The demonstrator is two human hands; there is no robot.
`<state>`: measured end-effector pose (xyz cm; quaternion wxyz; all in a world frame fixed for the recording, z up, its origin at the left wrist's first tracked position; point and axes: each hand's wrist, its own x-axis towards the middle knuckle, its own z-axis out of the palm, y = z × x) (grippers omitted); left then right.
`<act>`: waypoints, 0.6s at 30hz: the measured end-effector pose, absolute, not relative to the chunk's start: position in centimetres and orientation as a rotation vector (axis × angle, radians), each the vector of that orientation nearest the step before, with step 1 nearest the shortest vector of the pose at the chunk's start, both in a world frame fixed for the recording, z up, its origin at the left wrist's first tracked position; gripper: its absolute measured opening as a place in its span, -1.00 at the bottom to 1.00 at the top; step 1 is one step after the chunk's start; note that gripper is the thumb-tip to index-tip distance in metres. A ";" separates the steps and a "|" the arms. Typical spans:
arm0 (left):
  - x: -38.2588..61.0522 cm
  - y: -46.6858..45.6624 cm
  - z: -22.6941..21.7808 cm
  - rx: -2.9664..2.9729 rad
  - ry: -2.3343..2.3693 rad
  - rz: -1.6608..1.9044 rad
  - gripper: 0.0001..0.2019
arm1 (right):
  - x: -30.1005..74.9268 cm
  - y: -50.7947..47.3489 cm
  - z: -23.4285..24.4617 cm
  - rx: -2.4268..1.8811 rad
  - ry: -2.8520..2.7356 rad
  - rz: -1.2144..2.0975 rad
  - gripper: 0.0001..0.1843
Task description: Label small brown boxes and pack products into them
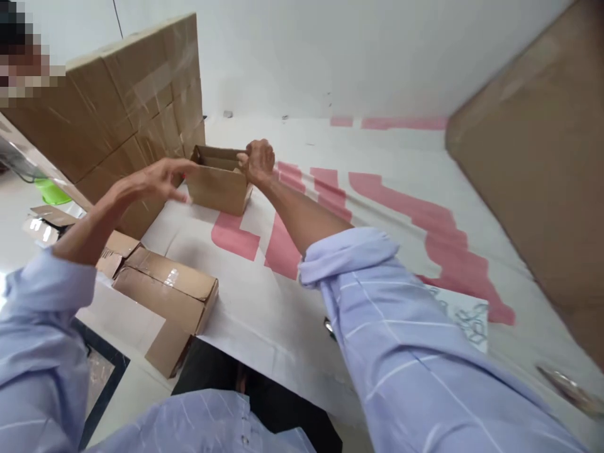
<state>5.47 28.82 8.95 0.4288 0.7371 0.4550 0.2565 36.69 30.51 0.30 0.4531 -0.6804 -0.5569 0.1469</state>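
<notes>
A small open cardboard box point(218, 186) stands on the white and pink sheet covering the table point(377, 207). My right hand point(257, 160) is closed on the box's far right rim. My left hand point(153, 179) hovers just left of the box with fingers stretched toward its left side, slightly blurred, holding nothing. Both arms wear light blue striped sleeves.
A stack of taped cardboard boxes point(127, 107) rises at the back left. A closed taped box point(165, 286) lies near the table's front left edge. A large brown cardboard panel point(542, 170) leans at the right. Another person sits at the top left corner.
</notes>
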 end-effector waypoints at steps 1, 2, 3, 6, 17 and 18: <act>3.9 26.8 9.0 1.840 1.130 0.561 -0.54 | 36.8 30.2 0.8 -1.665 -1.367 0.353 -0.78; 2.3 24.6 8.8 1.845 1.134 0.469 -0.49 | 36.9 29.6 1.2 -1.649 -1.368 0.339 -0.76; 0.7 22.3 8.3 1.867 1.149 0.362 -0.43 | 37.1 28.5 1.7 -1.629 -1.382 0.323 -0.75; -3.5 16.0 6.4 2.102 1.165 0.118 -0.13 | 38.0 22.4 2.7 -1.554 -1.510 0.291 -0.76; 0.4 6.2 1.8 2.493 1.033 0.256 0.00 | 49.4 -12.6 -10.3 -2.220 -1.899 0.318 -0.75; 1.8 5.2 1.2 2.451 1.012 0.331 -0.02 | 50.0 -14.3 -11.6 -2.282 -1.891 0.283 -0.76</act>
